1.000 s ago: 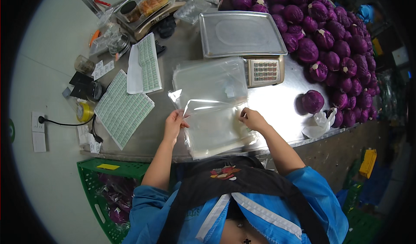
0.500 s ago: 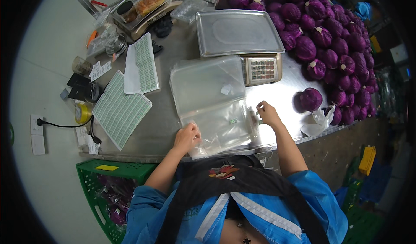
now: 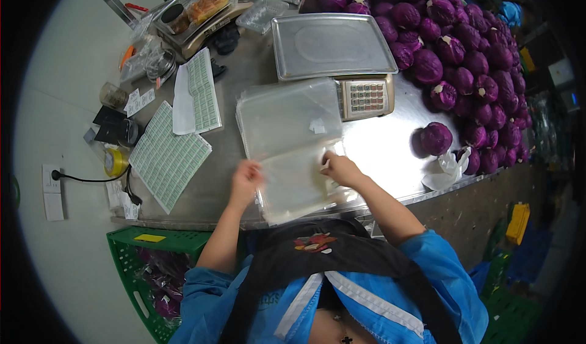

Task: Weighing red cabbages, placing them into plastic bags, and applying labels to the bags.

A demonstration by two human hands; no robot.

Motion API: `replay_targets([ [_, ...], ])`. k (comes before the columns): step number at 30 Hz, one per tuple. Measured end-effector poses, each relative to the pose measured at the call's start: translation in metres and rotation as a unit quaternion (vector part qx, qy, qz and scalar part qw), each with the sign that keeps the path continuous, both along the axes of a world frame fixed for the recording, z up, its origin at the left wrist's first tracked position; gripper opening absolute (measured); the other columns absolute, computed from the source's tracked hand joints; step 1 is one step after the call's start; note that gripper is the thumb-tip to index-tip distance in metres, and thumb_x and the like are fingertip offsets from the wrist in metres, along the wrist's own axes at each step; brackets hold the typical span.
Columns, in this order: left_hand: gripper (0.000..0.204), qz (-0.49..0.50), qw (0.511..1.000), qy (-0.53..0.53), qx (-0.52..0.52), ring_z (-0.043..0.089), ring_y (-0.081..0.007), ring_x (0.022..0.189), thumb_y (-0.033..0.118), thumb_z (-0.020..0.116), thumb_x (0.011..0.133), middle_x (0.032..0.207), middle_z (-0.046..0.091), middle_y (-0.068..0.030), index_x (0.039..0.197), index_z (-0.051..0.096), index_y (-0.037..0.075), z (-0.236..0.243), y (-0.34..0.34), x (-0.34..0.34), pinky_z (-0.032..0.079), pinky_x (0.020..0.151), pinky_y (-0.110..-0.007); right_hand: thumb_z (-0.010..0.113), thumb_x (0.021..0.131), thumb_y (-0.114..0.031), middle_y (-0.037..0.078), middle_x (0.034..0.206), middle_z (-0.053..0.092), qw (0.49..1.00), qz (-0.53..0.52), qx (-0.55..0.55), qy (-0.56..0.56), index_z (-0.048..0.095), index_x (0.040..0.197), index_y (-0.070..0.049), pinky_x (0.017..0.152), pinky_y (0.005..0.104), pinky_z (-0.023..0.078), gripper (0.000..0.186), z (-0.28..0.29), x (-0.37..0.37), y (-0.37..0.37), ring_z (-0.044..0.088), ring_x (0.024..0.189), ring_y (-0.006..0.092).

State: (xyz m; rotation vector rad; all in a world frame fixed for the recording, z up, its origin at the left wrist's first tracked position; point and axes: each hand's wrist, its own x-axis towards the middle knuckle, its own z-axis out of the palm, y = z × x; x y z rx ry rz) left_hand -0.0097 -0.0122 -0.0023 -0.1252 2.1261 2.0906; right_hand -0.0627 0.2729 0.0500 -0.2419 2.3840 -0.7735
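A clear plastic bag (image 3: pixel 294 179) lies at the near edge of the steel table, held at both sides. My left hand (image 3: pixel 246 181) pinches its left edge. My right hand (image 3: pixel 342 168) grips its upper right corner. Just beyond lies a stack of clear plastic bags (image 3: pixel 285 117) flat on the table.
A weighing scale (image 3: pixel 332 45) with a steel pan and keypad (image 3: pixel 365 95) stands behind the stack. Several purple cabbages (image 3: pixel 452 39) are heaped at the right; one single cabbage (image 3: pixel 436 137) sits beside a crumpled bag (image 3: pixel 447 169). Green label sheets (image 3: pixel 168 155) lie left. A green crate (image 3: pixel 143 271) stands below.
Both hands drew the bag toward me and lowered it, then shifted: the left hand went back up a little and the right hand came inward to the bag's upper corner.
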Motion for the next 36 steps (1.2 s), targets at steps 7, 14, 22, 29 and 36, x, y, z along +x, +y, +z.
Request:
replay_targets([
  [7,0.007,-0.165,0.899,0.106,-0.391,0.057,-0.0221,0.068,0.012,0.057,0.072,0.072,0.055,-0.0034,0.069,0.063,0.012,0.006,0.027,0.016,0.044,0.064,-0.036,0.068,0.062,-0.048,0.014,0.08,0.061,0.981,-0.009,0.189,0.048,0.054,0.085,-0.004,0.07,0.0354,0.045,0.051,-0.015,-0.028,0.019,0.059,0.078,0.0292],
  [14,0.011,0.243,0.969,0.019,0.036,0.049,-0.0115,0.062,0.013,0.057,0.078,0.067,0.05,-0.0001,0.087,0.053,0.007,0.031,0.014,-0.018,0.043,0.061,-0.024,0.067,0.071,-0.016,0.009,0.07,0.057,0.967,-0.219,-0.124,0.022,0.051,0.084,-0.001,0.053,0.0266,0.046,0.026,-0.037,-0.026,0.087,0.055,0.061,0.0145],
  [22,0.015,-0.231,0.882,0.096,-0.399,0.055,-0.0267,0.072,0.01,0.062,0.069,0.073,0.055,-0.0069,0.083,0.061,0.014,0.012,0.031,0.018,0.045,0.07,-0.035,0.074,0.059,-0.028,0.014,0.08,0.06,0.994,0.021,0.083,0.074,0.051,0.084,-0.004,0.068,0.0372,0.045,0.041,-0.023,-0.017,-0.001,0.057,0.077,0.031],
  [29,0.008,0.083,0.988,-0.115,0.059,0.053,-0.0165,0.064,0.007,0.055,0.075,0.073,0.054,-0.0079,0.081,0.052,0.003,0.0,-0.002,-0.037,0.042,0.059,-0.031,0.06,0.078,-0.03,0.01,0.06,0.057,0.923,-0.353,-0.085,0.13,0.056,0.079,-0.002,0.054,0.0298,0.045,0.028,-0.02,-0.011,0.075,0.056,0.055,0.0208],
  [36,0.029,-0.153,0.939,0.116,-0.286,0.051,-0.0195,0.093,0.009,0.06,0.072,0.099,0.055,-0.0096,0.1,0.051,0.008,0.036,0.042,-0.003,0.039,0.079,-0.027,0.066,0.07,-0.03,0.01,0.074,0.06,0.993,-0.085,0.075,0.042,0.05,0.101,-0.011,0.065,0.0353,0.044,0.04,-0.018,0.023,0.03,0.058,0.073,0.0263],
])
